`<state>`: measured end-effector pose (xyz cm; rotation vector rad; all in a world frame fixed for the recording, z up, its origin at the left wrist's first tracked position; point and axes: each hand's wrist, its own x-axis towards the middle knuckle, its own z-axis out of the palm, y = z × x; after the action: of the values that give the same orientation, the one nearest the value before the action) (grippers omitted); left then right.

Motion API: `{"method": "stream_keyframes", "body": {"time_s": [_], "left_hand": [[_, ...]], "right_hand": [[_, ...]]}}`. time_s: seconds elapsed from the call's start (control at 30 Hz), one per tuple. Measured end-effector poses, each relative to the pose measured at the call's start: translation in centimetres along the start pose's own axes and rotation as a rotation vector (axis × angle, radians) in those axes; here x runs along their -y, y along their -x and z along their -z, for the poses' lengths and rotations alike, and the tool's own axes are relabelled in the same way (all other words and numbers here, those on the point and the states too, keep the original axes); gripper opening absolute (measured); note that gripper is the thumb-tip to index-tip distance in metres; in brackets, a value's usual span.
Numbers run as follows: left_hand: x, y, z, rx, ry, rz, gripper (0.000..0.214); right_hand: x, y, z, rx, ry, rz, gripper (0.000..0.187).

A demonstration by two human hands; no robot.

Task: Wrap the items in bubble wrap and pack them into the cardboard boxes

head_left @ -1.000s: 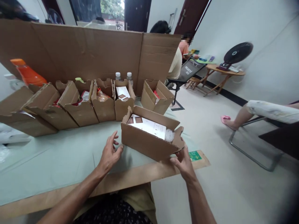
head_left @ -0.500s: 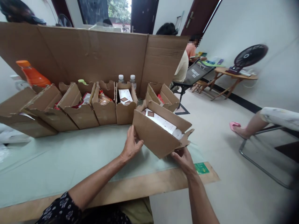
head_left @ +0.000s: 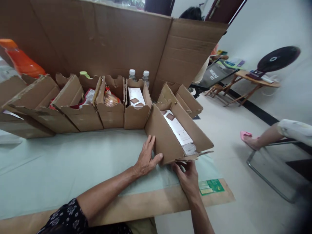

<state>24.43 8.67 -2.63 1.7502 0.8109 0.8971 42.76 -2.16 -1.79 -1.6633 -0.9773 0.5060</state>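
Note:
A tilted, open-topped cardboard box (head_left: 165,138) is at the right end of the table. Inside lie a white carton (head_left: 179,131) and a clear plastic item (head_left: 190,149) whose kind I cannot make out. My left hand (head_left: 146,159) rests against the box's left side, fingers stretched and thumb apart. At the near end, my right hand (head_left: 187,175) has its fingers curled at the lower edge, partly hidden beneath it. Just behind, another cardboard bin (head_left: 195,100) stands at an angle.
Several cardboard bins (head_left: 110,115) form a row on the pale green tablecloth (head_left: 92,156), holding packets and another white carton (head_left: 136,97). Behind them stand two clear bottles (head_left: 145,76), an orange bottle (head_left: 25,61) and a tall cardboard screen (head_left: 122,42). A seated person's leg (head_left: 268,136) is at right.
The box has gone down and back, now closer against the bin row. My left hand has flattened along its side; my right hand has stayed at the near end. The view has tipped downward.

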Motion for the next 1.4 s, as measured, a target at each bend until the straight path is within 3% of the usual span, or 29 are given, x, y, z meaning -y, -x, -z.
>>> {"method": "stream_keyframes", "body": {"time_s": [0.23,0.4,0.6,0.8,0.93,1.03,1.13,1.23,1.33,1.4], "left_hand": [[1.0,-0.4,1.0,-0.076,0.048,-0.023,0.070],[1.4,-0.2,0.5,-0.152,0.082,0.006,0.070],[1.5,-0.3,0.4,-0.123,0.117,0.050,0.071],[1.4,-0.5,0.3,-0.133,0.099,0.056,0.066],[1.2,-0.9,0.4,-0.173,0.097,-0.013,0.058],[0.5,-0.4,0.5,-0.191,0.094,-0.047,0.053],[-0.2,1.8,0.7,-0.189,0.066,-0.023,0.057],[-0.7,5.3,1.5,-0.176,0.027,0.040,0.055],[-1.3,8.9,3.5,-0.209,-0.011,0.064,0.048],[-1.6,10.9,5.3,-0.268,-0.035,0.050,0.043]], "right_hand": [[1.9,-3.4,-2.9,-0.018,0.337,0.052,0.058],[4.1,-8.5,-5.8,0.006,0.699,0.057,0.041],[5.1,-13.0,-9.1,-0.011,0.715,0.049,0.027],[6.1,-10.2,-8.4,0.006,0.615,0.127,0.030],[11.1,-8.3,-10.9,0.147,0.464,0.409,0.040],[15.9,-8.8,-14.3,0.312,0.608,0.502,0.057],[19.2,-10.2,-16.6,0.365,0.885,0.420,0.052],[20.6,-10.3,-17.2,0.334,0.966,0.378,0.038],[20.7,-8.0,-16.0,0.324,0.973,0.377,0.033],[20.3,-5.2,-13.9,0.322,0.952,0.397,0.030]]}}
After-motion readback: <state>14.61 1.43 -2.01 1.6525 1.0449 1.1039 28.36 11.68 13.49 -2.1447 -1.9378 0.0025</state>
